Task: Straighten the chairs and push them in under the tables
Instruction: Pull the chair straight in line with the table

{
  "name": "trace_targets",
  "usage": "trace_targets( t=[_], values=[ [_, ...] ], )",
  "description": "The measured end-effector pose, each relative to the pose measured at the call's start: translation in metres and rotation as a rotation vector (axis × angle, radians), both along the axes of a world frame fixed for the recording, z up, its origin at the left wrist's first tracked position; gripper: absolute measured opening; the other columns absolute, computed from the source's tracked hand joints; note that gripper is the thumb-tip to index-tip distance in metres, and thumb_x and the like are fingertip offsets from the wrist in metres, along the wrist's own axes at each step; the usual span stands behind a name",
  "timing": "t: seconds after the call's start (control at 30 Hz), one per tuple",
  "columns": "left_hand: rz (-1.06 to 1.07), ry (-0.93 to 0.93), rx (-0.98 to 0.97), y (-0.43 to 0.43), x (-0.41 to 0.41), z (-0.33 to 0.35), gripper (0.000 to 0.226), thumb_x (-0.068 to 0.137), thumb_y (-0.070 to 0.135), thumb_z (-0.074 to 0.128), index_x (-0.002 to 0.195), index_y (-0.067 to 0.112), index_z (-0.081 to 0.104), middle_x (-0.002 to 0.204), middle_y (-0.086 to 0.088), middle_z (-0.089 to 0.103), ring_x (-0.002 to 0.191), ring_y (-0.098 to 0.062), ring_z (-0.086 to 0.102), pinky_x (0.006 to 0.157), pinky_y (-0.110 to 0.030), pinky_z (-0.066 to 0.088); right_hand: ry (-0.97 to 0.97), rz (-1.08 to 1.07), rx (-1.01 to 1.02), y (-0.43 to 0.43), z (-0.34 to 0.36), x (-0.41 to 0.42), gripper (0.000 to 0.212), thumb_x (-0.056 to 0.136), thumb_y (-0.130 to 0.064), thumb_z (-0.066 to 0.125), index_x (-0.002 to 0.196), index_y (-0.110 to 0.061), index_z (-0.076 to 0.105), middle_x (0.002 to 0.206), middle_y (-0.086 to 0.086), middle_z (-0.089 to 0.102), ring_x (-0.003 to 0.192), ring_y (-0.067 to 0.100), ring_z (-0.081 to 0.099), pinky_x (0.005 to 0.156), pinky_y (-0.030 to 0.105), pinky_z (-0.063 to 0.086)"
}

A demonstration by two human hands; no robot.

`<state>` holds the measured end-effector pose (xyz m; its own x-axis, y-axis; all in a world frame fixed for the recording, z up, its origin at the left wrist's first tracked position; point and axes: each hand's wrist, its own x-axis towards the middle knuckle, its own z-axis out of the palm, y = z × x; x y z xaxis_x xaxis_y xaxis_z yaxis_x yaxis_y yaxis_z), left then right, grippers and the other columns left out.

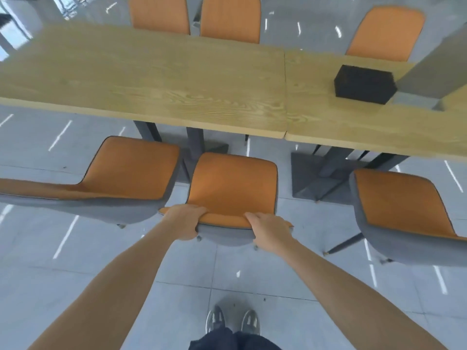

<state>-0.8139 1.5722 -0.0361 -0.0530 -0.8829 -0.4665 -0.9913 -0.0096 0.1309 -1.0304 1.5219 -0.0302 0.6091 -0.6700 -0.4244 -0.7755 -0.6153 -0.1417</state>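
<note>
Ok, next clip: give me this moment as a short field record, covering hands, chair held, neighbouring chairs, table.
left hand: gripping backrest top of middle chair
right hand: gripping same backrest top
middle chair: seat not under the table, faces it
left chair: pulled out, turned askew
right chair: pulled out, angled
table: black box on right section
far side: three orange chairs

Both hands — left (185,221), right (269,232) — grip the backrest top of the middle orange-cushioned grey-shelled chair (233,188), facing the light wood-grain tabletop (156,79); similar chairs flank it.
</note>
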Motion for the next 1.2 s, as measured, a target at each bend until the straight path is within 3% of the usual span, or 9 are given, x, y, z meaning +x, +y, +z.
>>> trace_targets(
  t=[0.17, 0.27, 0.37, 0.63, 0.87, 1.0, 1.2],
  values=[
    [0.020, 0.058, -0.005, 0.003, 0.000, -0.003, 0.049, 0.080, 0.016, 0.058, 0.128, 0.023, 0.049, 0.122, -0.002, 0.061, 0.109, -0.025, 0.056, 0.088, -0.035, 0.046, 0.006, 0.006, -0.037, 0.003, -0.002, -0.003, 0.034, 0.087, -0.003, 0.054, 0.119, -0.012, 0.047, 0.100, 0.007, 0.061, 0.090, 0.028, 0.060, 0.061, 0.032, 0.033],
    [0.015, 0.058, 0.008, 0.004, -0.006, -0.001, 0.059, 0.081, 0.013, 0.056, 0.136, 0.025, 0.041, 0.128, -0.001, 0.057, 0.115, -0.025, 0.053, 0.091, -0.034, 0.041, 0.013, 0.026, -0.031, 0.002, -0.002, -0.007, 0.023, 0.089, -0.008, 0.054, 0.111, -0.010, 0.050, 0.094, 0.009, 0.064, 0.083, 0.027, 0.061, 0.058, 0.031, 0.035],
    [0.012, 0.065, 0.008, 0.009, -0.020, -0.001, 0.061, 0.084, 0.012, 0.052, 0.141, 0.025, 0.034, 0.133, -0.003, 0.053, 0.120, -0.025, 0.051, 0.095, -0.035, 0.041, 0.040, 0.018, -0.035, 0.002, -0.002, -0.021, 0.026, 0.089, -0.010, 0.055, 0.114, -0.011, 0.050, 0.091, 0.009, 0.065, 0.078, 0.027, 0.059, 0.054, 0.029, 0.035],
    [-0.019, 0.092, 0.014, 0.015, -0.068, -0.004, 0.059, 0.090, 0.017, 0.052, 0.144, 0.024, 0.028, 0.133, -0.005, 0.051, 0.120, -0.028, 0.050, 0.097, -0.038, 0.043, 0.032, 0.002, -0.047, 0.002, -0.005, -0.068, 0.027, 0.087, -0.013, 0.057, 0.114, -0.015, 0.054, 0.097, 0.007, 0.069, 0.088, 0.027, 0.064, 0.071, 0.036, 0.049],
    [-0.072, 0.084, 0.025, 0.002, -0.100, -0.003, 0.060, 0.090, 0.020, 0.054, 0.144, 0.024, 0.028, 0.130, -0.005, 0.052, 0.118, -0.028, 0.051, 0.094, -0.038, 0.044, 0.029, -0.024, -0.054, 0.000, -0.001, -0.102, 0.028, 0.090, -0.014, 0.055, 0.117, -0.017, 0.053, 0.101, 0.006, 0.068, 0.092, 0.026, 0.064, 0.066, 0.031, 0.040],
    [-0.098, 0.081, -0.002, -0.010, -0.112, -0.004, 0.059, 0.090, 0.019, 0.055, 0.143, 0.024, 0.030, 0.125, -0.005, 0.055, 0.115, -0.027, 0.052, 0.092, -0.037, 0.043, 0.020, -0.055, -0.053, -0.007, -0.001, -0.116, 0.032, 0.089, -0.016, 0.057, 0.121, -0.018, 0.053, 0.104, 0.006, 0.068, 0.095, 0.027, 0.063, 0.074, 0.035, 0.047],
    [-0.107, 0.074, -0.043, -0.028, -0.121, -0.008, 0.058, 0.089, 0.018, 0.055, 0.141, 0.025, 0.032, 0.123, -0.004, 0.056, 0.114, -0.026, 0.053, 0.093, -0.035, 0.042, -0.027, -0.078, -0.047, -0.021, -0.004, -0.126, 0.032, 0.088, -0.012, 0.057, 0.120, -0.018, 0.053, 0.100, 0.007, 0.066, 0.092, 0.027, 0.062, 0.065, 0.030, 0.037]
  ],
)
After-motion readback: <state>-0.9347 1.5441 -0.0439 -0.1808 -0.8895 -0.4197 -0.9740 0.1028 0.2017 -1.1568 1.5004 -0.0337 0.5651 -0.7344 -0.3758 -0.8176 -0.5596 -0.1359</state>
